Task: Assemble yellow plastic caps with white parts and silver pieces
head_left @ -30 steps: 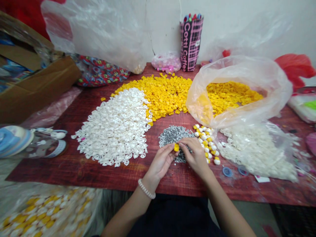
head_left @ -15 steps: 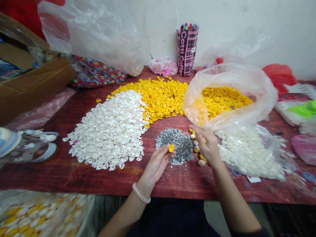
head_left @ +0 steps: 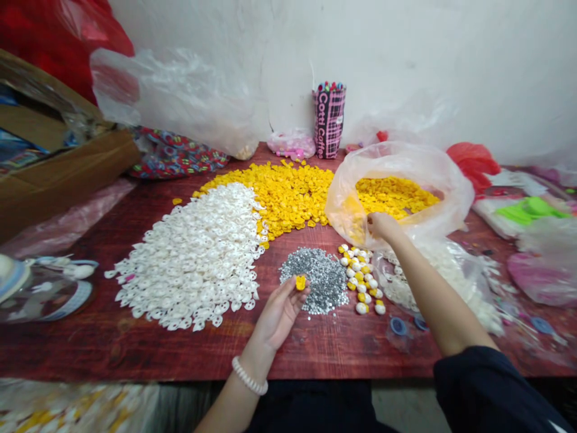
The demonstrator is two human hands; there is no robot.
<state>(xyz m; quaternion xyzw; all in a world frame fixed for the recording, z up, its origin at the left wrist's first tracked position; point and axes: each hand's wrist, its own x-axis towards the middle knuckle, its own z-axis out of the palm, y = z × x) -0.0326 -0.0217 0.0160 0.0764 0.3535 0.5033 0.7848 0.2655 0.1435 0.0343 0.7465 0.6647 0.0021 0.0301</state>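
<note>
In the head view, my left hand [head_left: 280, 311] is closed, pinching a small yellow plastic piece [head_left: 300, 282] between thumb and fingertips. Below and behind it lies a heap of small silver-grey discs [head_left: 318, 273]. My right hand [head_left: 383, 228] is at the near rim of a clear plastic bag [head_left: 401, 157]. Its fingers are curled, and whatever they hold is too small or hidden to make out. Yellow-and-white assembled pieces [head_left: 360, 278] lie in a cluster between the silver heap and my right forearm. Loose yellow pieces [head_left: 293, 195] are piled behind the silver heap.
A large heap of white pieces [head_left: 193, 252] covers the table's left side. More white pieces fill a clear bag [head_left: 455, 276] under my right forearm. Blue round parts [head_left: 398, 326] lie near the front edge. A cardboard box [head_left: 67, 180] stands left; a printed pink-black bag [head_left: 329, 123] stands by the wall.
My right hand has moved up from the yellow-and-white pieces to the clear bag's rim, uncovering that cluster. My left hand still pinches the yellow piece. The view has shifted slightly.
</note>
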